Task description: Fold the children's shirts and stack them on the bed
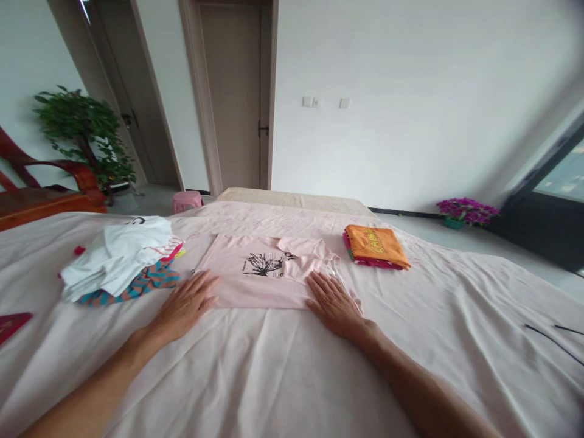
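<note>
a pale sheet [283,371] spreads widest, and on its middle the pink shirt [269,289] lies flat, neck end to the right, a sleeve folded over its front. it looks thin, light and limp, likely to wrinkle rather than slip or break; the hem corners at the left and the shoulders at the right seem the best holds. to its left sits a loose pile [123,252] of clothes, white on top; to its right, a neat folded stack [378,246], orange uppermost. the person's left hand [188,301] and right hand [332,304] rest palm down on the shirt's near corners, fingers extended, gripping nothing. smallest, on the floor at far right, a green pot [453,223] holds purple flowers [469,208].
</note>
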Motion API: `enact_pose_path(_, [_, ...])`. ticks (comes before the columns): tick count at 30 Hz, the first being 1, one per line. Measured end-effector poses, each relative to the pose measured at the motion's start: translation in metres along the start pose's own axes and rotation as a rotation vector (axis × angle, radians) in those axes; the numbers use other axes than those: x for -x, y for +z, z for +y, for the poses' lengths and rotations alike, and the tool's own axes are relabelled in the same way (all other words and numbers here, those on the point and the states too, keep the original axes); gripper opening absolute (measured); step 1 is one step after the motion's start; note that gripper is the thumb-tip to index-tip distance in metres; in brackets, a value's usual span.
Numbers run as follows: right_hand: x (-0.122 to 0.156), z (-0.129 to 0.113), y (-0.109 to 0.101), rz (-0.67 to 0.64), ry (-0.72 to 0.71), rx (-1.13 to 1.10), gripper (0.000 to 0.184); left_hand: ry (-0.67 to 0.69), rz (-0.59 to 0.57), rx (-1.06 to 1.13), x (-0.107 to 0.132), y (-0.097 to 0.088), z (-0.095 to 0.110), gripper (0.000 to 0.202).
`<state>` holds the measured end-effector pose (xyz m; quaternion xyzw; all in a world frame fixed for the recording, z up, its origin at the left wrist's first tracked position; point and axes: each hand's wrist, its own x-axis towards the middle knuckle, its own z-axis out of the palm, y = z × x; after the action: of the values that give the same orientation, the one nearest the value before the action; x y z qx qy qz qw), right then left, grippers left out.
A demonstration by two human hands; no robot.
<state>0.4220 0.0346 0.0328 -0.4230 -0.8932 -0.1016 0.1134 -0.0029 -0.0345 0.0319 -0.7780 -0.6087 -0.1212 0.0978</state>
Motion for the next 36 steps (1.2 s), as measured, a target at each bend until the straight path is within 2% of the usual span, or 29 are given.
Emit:
enact_pose_path(4, [0.000,-0.003,-0.001,0.023,0.014,-0.005,0.058,-0.109,0.028,-0.036,-0.005,-0.005,0.001,0.043])
enact_pose_path(7, [0.000,-0.005,-0.004,0.005,0.031,-0.021,0.059,-0.153,0.043,-0.045,-0.021,-0.010,0.013,0.034])
enact_pose_path(10, [-0.001,-0.007,-0.009,-0.024,0.056,-0.054,0.058,-0.141,-0.005,0.111,-0.052,-0.014,0.035,0.031])
enact_pose_path(14, [-0.001,-0.006,-0.016,-0.066,0.066,-0.114,0.057,-0.190,-0.001,0.353,-0.108,-0.014,0.083,0.030])
enact_pose_path(16, [-0.001,-0.006,-0.018,-0.084,0.064,-0.135,0.057,-0.086,0.061,0.443,-0.133,-0.010,0.112,0.032])
enact_pose_path(18, [-0.002,-0.005,-0.019,-0.091,0.063,-0.144,0.057,0.103,0.075,0.514,-0.152,-0.002,0.140,0.035])
enact_pose_path(20, [-0.002,-0.005,-0.018,-0.090,0.062,-0.145,0.057,0.307,0.038,0.480,-0.163,0.009,0.163,0.039])
enact_pose_path(22, [-0.001,-0.005,-0.017,-0.083,0.066,-0.144,0.058,0.411,-0.029,0.372,-0.168,0.021,0.175,0.046])
enact_pose_path(26, [0.000,-0.006,-0.020,-0.069,0.081,-0.161,0.058,0.323,-0.136,0.238,-0.169,0.042,0.171,0.060])
enact_pose_path(30, [-0.009,0.000,-0.036,-0.078,0.109,-0.206,0.047,0.272,-0.131,0.207,-0.170,0.052,0.152,0.059])
enact_pose_path(33, [-0.031,0.012,-0.050,-0.149,0.192,-0.196,0.029,0.295,-0.095,0.212,-0.168,0.056,0.143,0.057])
enact_pose_path(36, [-0.064,0.025,-0.053,-0.141,0.299,-0.147,0.032,0.320,-0.049,0.229,-0.161,0.058,0.139,0.052])
